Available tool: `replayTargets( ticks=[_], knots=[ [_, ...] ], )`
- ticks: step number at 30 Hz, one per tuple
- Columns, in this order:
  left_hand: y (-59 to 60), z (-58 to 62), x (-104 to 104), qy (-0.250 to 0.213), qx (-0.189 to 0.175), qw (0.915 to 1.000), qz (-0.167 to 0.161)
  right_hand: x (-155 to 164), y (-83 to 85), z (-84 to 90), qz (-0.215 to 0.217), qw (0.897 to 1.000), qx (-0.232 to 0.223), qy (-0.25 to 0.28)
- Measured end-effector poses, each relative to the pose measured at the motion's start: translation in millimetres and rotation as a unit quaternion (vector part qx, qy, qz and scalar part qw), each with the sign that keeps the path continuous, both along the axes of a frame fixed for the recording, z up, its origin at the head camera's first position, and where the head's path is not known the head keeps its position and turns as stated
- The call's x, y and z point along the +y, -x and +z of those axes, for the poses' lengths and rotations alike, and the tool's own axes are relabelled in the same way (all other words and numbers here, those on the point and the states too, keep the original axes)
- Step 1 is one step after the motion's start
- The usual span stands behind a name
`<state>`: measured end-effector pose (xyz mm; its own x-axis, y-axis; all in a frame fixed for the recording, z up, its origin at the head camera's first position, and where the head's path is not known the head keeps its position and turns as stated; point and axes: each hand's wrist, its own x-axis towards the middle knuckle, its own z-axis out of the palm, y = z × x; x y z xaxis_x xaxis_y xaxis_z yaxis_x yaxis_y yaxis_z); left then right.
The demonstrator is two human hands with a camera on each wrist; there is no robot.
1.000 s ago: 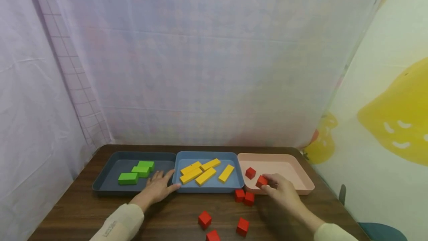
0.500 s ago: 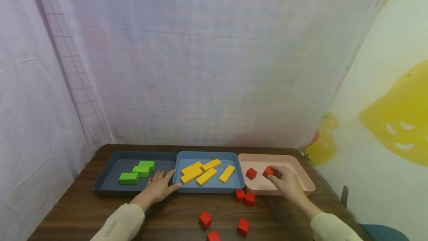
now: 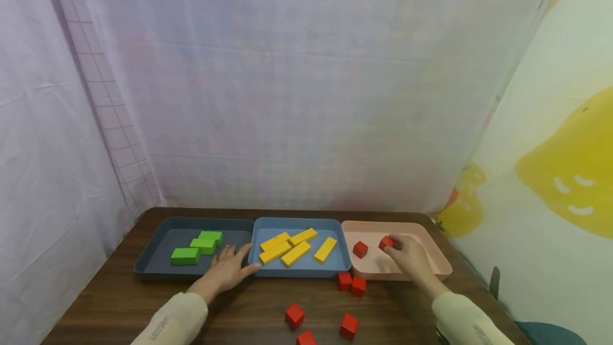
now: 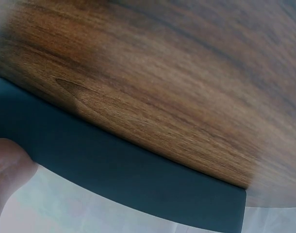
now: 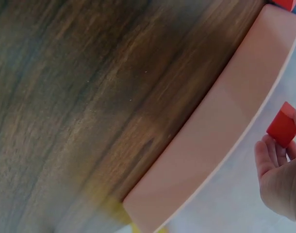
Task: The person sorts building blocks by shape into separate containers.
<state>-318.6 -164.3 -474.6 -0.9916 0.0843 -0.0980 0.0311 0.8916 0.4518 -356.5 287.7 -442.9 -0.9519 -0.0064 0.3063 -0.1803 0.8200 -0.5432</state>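
My right hand (image 3: 411, 255) pinches a red cube (image 3: 386, 243) over the pink tray (image 3: 433, 246); the right wrist view shows that red cube (image 5: 283, 125) between thumb and fingers. Another red cube (image 3: 360, 249) lies in the tray to its left. With fingers spread, my left hand (image 3: 226, 269) rests at the front edge where the dark tray (image 3: 155, 252) meets the blue tray (image 3: 306, 221). Several green blocks (image 3: 185, 256) are in the dark tray, and several yellow blocks (image 3: 296, 254) lie in the blue one. The left wrist view has the dark tray's side wall (image 4: 114, 160) and part of a finger.
Two red cubes (image 3: 358, 286) sit against the front of the blue and pink trays. More red cubes (image 3: 294, 315) are scattered nearer on the wooden table (image 3: 239, 313). A curtain (image 3: 287, 95) hangs behind the table, and a wall stands at the right.
My right hand has carried its red cube from the pink tray's front edge rightward and farther back over the tray. The left hand stays in place.
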Motion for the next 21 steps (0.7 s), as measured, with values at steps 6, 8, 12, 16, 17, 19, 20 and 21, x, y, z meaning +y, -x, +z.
replayTargets(
  ticks=[6, 8, 12, 16, 17, 19, 20, 21],
  knots=[
    [0.2, -0.9, -2, -0.004, 0.0, 1.0, -0.003, 0, 5.4, -5.9, -0.019, 0.999, -0.047, 0.002],
    [0.6, -1.3, -2, -0.007, 0.001, 1.0, -0.005, 0, 6.7, -7.7, -0.017, 0.999, -0.05, -0.003],
    [0.1, -1.1, -3, -0.011, 0.007, 0.9999, -0.01, -2, 8.1, -11.6, -0.011, 0.999, -0.042, -0.013],
    [-1.3, -0.7, -2, -0.011, 0.013, 0.9998, -0.01, -5, 10.1, -16.3, -0.015, 0.999, -0.035, -0.016],
    [-1.7, -0.7, -2, -0.011, 0.014, 0.9998, -0.009, -6, 10.2, -17.2, -0.017, 0.999, -0.038, -0.014],
    [-2.3, -0.5, -2, -0.01, 0.015, 0.9998, -0.008, -9, 10.9, -18.3, -0.015, 0.999, -0.04, -0.013],
    [-2.4, -0.7, -2, -0.01, 0.016, 0.9998, -0.008, -10, 11.4, -18.9, -0.013, 0.999, -0.045, -0.01],
    [-2.5, -1.0, -2, -0.01, 0.016, 0.9998, -0.008, -11, 11.8, -19.4, -0.012, 0.999, -0.046, -0.009]
  ],
)
